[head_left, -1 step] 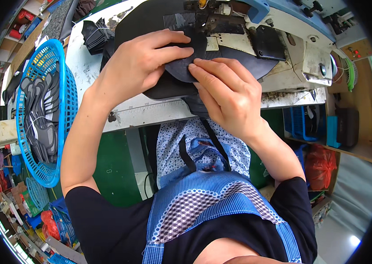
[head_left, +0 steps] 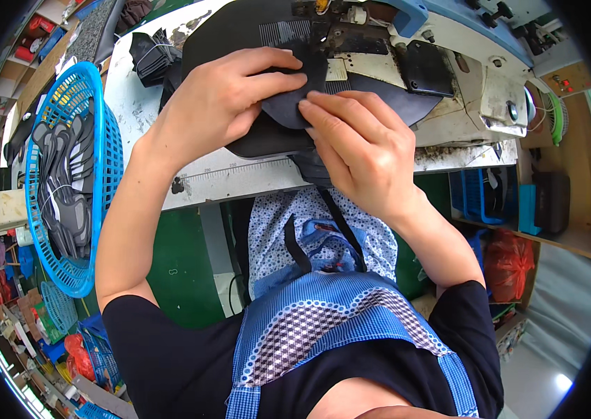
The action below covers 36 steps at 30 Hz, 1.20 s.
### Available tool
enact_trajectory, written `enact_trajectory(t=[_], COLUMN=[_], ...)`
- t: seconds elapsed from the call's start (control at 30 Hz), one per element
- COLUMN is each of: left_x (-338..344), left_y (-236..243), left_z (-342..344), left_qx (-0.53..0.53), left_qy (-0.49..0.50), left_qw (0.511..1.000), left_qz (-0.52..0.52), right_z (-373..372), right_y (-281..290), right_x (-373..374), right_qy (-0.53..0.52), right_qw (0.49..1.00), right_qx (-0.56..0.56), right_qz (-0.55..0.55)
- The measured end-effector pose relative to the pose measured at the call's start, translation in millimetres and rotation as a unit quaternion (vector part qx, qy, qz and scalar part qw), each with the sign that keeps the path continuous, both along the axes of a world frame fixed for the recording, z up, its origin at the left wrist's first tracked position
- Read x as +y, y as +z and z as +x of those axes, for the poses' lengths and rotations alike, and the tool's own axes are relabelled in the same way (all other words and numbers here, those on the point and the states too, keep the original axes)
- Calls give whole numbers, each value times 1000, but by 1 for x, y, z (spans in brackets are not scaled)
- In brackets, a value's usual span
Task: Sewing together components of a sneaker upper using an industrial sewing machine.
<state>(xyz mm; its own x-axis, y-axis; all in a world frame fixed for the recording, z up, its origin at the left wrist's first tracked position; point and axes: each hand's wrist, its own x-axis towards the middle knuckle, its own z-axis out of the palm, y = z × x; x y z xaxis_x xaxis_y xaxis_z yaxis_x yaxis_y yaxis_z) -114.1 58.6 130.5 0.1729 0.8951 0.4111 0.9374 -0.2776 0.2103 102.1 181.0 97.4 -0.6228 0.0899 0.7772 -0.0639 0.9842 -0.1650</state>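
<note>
A flat black piece (head_left: 285, 110) with a rounded edge lies on a dark plate (head_left: 250, 145) at the sewing machine (head_left: 449, 77). My left hand (head_left: 222, 98) rests over it from the left, fingers stretched and apart, fingertips pressing on its surface. From the right, my right hand (head_left: 368, 146) has its fingers together at the edge of the piece, thumb tucked below. The fingertips of both hands nearly meet. Whether the piece is leather or fabric I cannot tell. More dark pieces (head_left: 309, 167) hang at the table's front edge, below the right hand.
At left stands a blue plastic basket (head_left: 108, 174) holding tied bundles of black and grey pieces (head_left: 65, 181). Another tied black bundle (head_left: 152, 59) lies on the white table (head_left: 128, 98). A blue bin (head_left: 473, 195) and a red plastic bag (head_left: 508, 265) sit at right.
</note>
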Motion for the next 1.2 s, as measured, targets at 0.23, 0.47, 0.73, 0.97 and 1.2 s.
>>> enact_trajectory(t=[0.23, 0.47, 0.73, 0.97, 1.2], left_x=[10, 17, 26, 29, 45], left_y=[-2, -6, -7, 4, -8], left_z=[-1, -8, -31, -42, -92], left_qx=[25, 54, 83, 70, 93], left_qy=[20, 36, 41, 68, 34], left_qw=[999, 997, 994, 995, 994], left_qz=[18, 46, 52, -26, 35], right_z=[-1, 0, -10, -14, -12], right_y=[8, 7, 6, 5, -1], right_x=[13, 18, 20, 24, 30], right_qy=[-12, -22, -37, -44, -40], right_qw=[1000, 999, 999, 999, 999], right_qx=[-13, -16, -22, -29, -1], right_qz=[-21, -24, -17, -12, 4])
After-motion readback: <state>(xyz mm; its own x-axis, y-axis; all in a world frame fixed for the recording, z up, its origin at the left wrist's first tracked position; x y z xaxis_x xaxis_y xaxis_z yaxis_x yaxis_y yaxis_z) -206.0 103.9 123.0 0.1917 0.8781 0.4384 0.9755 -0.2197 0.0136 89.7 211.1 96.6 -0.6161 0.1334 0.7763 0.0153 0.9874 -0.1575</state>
